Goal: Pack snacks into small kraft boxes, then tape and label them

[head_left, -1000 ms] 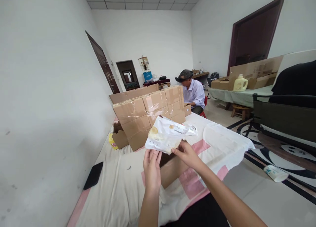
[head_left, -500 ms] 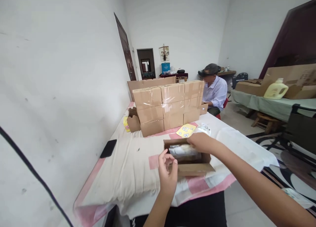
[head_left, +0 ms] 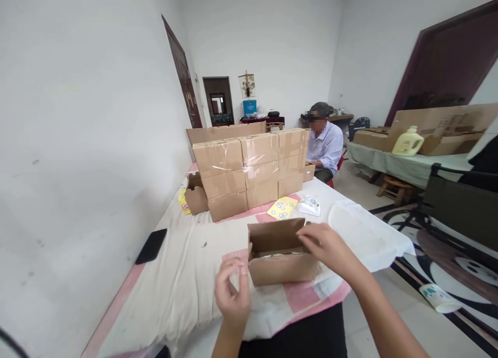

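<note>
An open cardboard box (head_left: 284,271) stands on the bed-like covered surface before me, its walls upright. Only a pale strip of its contents (head_left: 278,254) shows low inside; the rest is hidden. My left hand (head_left: 233,290) is just beside the box's front left corner, fingers curved with a gap to the thumb and nothing between them. At the right end of the box, my right hand (head_left: 327,246) reaches over the edge with fingertips pinched together at the end wall. A yellow sheet with printed drawings (head_left: 282,208) and a white plastic packet (head_left: 309,206) lie just behind the box.
Taped cartons (head_left: 259,174) stand stacked behind the box. A smaller open carton (head_left: 196,194) and a black phone (head_left: 151,246) are to the left. A co-worker (head_left: 324,142) sits beyond the stack. At right is another table with a yellow jug (head_left: 407,142).
My right hand has left the whitish packet, which now sits lower in the box. The front flap has gone from outspread to upright. My left hand has moved away from the box's inside edge.
</note>
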Demonstrator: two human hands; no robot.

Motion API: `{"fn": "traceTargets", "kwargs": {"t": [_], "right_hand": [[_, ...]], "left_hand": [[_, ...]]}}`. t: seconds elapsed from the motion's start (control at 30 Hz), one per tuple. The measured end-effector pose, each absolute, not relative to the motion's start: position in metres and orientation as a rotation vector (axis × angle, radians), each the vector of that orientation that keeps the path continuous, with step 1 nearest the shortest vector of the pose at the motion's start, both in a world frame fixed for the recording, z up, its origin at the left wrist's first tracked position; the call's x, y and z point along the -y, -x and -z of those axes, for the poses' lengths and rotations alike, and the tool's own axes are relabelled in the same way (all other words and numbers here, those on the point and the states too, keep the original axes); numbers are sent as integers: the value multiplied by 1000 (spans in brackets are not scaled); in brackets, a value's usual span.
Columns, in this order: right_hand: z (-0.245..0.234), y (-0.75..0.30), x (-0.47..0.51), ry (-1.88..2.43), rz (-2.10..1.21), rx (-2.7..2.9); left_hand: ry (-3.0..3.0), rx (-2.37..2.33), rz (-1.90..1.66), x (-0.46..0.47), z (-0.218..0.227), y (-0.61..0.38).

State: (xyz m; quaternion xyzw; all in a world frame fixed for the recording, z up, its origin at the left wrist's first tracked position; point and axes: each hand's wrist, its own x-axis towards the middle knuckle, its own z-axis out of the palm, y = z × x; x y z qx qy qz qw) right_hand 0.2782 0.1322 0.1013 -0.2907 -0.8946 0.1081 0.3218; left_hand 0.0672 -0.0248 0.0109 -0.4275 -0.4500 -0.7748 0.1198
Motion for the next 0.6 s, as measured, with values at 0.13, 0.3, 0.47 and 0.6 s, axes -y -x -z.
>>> {"fn": "traceTargets", "kwargs": {"t": [0.13,0.3,0.47,0.6], "right_hand": [[-48,-316,-123,888,-442,1622],[10,-291,-116,696,-696,1772],[19,-262,-119,946,-742,1574],[22,-243,-124,1000,-729,1477]], "left_hand": [[1177,1589,2300,19,-8,-41],[2105,2109,2146,13,-1,-32],[1999,2375,1917,2,13,-36],[1920,2379,1746,-13,12,-21]]}}
